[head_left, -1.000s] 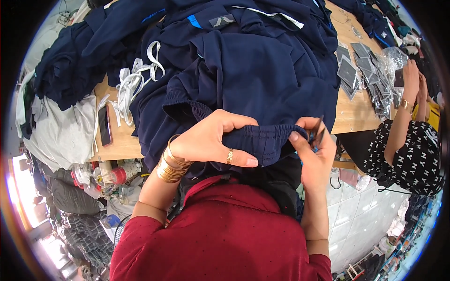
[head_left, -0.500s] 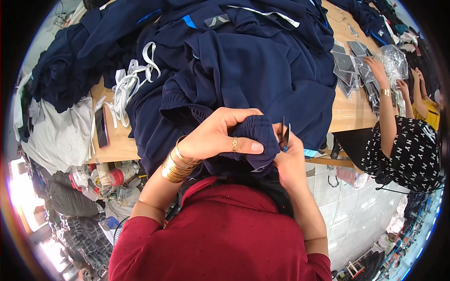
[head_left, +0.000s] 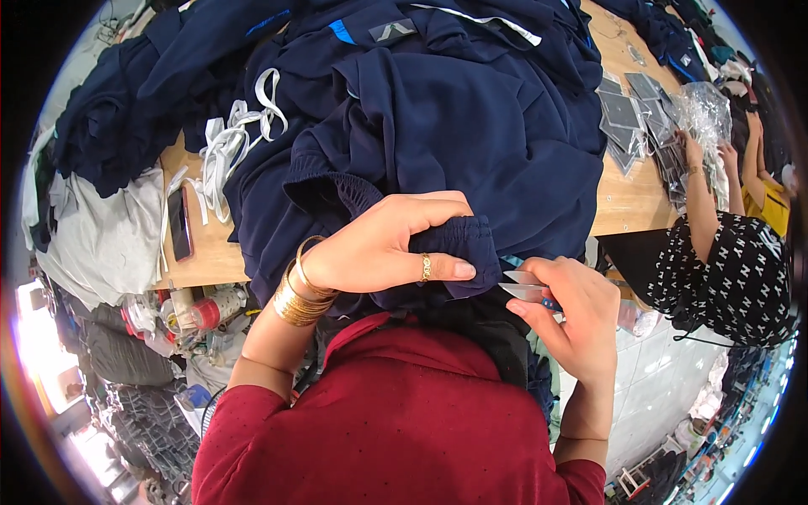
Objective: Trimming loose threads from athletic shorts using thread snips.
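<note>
- Left hand [head_left: 383, 242], centre of frame: grip closed on gathered navy band [head_left: 471, 244], held there.
- Right hand [head_left: 579, 307], right of centre: snips [head_left: 528, 291] held, blades parted, just beside band.
- Garments [head_left: 471, 126], navy: heaped on table [head_left: 624, 206], upper centre.
- Cord [head_left: 220, 160], white: looped, upper left.
- Phone [head_left: 180, 225]: laid on table, left.
- Packets [head_left: 623, 115], grey: piled, upper right.

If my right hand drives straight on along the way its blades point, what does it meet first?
Most likely the gathered navy cloth edge pinched in the left hand, just beyond the snips in the right hand; their relative depth is unclear.
</note>
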The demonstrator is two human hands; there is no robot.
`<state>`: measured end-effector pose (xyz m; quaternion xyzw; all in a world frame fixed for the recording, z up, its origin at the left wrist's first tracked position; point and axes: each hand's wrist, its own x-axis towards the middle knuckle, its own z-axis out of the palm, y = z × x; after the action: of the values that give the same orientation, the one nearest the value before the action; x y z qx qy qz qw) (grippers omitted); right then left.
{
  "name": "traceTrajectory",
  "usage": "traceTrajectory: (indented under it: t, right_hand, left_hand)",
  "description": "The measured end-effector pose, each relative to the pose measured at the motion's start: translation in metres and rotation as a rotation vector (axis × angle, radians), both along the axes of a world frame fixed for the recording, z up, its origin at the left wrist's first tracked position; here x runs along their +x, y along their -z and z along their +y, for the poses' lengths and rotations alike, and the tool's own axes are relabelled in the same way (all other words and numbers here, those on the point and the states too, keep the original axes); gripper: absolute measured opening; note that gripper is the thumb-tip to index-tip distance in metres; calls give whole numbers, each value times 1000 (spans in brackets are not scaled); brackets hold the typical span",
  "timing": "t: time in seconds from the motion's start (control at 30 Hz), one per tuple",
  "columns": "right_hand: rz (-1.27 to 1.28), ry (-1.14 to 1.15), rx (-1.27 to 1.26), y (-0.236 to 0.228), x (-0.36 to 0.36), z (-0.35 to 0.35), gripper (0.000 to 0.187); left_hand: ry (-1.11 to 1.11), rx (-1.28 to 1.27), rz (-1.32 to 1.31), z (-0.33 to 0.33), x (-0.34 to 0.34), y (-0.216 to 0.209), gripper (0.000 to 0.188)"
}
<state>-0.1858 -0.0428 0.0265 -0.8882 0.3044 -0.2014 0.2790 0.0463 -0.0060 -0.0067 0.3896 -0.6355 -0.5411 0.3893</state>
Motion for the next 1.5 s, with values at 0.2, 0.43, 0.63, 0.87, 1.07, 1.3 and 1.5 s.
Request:
traceTrajectory:
  t: [0.2, 0.43, 0.63, 0.87, 1.07, 1.3, 1.5]
  right_hand:
    - [19, -20, -36, 4, 1, 1, 27]
    - [13, -22, -74, 3, 4, 0, 26]
    - [21, -30, -136, 3, 4, 0, 24]
    - [10, 16, -92, -1, 4, -3, 24]
    - [65, -52, -167, -6, 6, -3, 24]
    - [70, -52, -157, -6, 7, -3, 25]
    - [73, -67, -133, -8, 9, -4, 23]
  left_hand:
    - [-1, -3, 36, 0, 1, 3, 30]
    - [10, 8, 23, -1, 0, 3, 33]
    - [11, 54, 62, -1, 0, 4, 34]
    - [14, 113, 84, 0, 1, 0, 33]
    - [31, 94, 105, 0, 1, 4, 33]
    - [25, 115, 77, 0, 1, 3, 31]
    - [57, 100, 64, -1, 1, 0, 31]
